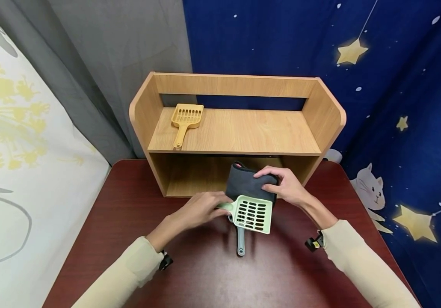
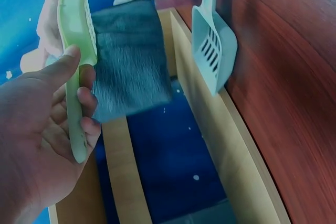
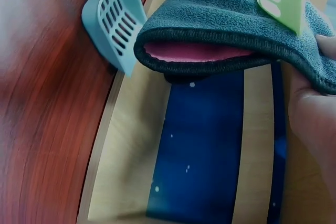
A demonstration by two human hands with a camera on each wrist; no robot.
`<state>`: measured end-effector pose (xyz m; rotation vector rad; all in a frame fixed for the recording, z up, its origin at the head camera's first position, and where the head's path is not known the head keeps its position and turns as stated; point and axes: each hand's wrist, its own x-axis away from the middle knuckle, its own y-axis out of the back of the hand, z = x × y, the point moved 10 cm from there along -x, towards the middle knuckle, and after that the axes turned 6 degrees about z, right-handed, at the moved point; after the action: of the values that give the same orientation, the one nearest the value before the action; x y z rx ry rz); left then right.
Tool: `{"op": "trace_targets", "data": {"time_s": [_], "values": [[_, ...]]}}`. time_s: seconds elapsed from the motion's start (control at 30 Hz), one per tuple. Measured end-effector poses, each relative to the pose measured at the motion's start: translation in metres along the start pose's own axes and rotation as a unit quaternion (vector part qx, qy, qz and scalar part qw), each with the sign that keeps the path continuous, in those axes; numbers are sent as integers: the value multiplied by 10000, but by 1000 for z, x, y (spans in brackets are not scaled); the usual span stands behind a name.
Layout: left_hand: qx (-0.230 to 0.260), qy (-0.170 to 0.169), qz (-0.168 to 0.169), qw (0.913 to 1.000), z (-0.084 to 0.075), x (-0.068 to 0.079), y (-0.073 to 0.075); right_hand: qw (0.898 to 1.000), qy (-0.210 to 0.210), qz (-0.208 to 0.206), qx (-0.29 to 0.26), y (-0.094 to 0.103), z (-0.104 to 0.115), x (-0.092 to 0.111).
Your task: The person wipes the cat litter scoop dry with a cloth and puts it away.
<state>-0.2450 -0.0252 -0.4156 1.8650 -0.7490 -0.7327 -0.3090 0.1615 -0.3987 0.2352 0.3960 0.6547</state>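
My left hand (image 1: 199, 210) grips a pale green litter scoop (image 1: 238, 205) by its handle, its slotted head pointing right. Fingers and thumb of my right hand (image 1: 288, 187) pinch the right side of a dark grey cloth (image 1: 245, 183). This cloth looks folded; in the right wrist view its black-edged opening shows a pink inside. The green scoop's head overlaps the cloth's lower part in the head view. Below both, a blue-grey litter scoop (image 1: 241, 241) lies on the table, its handle toward me and its head partly hidden by the green one.
Behind my hands a two-level wooden shelf (image 1: 239, 145) stands at the back of the dark red table (image 1: 205, 273). A yellow litter scoop (image 1: 183, 128) lies at the left of its upper level. Curtains (image 1: 258, 38) hang behind and beside the table.
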Motion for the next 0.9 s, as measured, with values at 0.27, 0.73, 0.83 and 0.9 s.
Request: {"op": "trace_targets", "data": {"time_s": [0.27,0.73,0.83,0.9], "values": [[-68,-54,-191,9998,11,16,11,9993,-53,-161,341,20,6,24],[-173,-70,-120,9998,1,6,6,9998,95,111,154,-4,7,-4],[-126,-48,-90,9999,-2,3,4,9996,164,166,127,-11,9,-12],[-86,-39,-76,9999,-4,2,3,9995,202,193,129,-15,10,-15]]}}
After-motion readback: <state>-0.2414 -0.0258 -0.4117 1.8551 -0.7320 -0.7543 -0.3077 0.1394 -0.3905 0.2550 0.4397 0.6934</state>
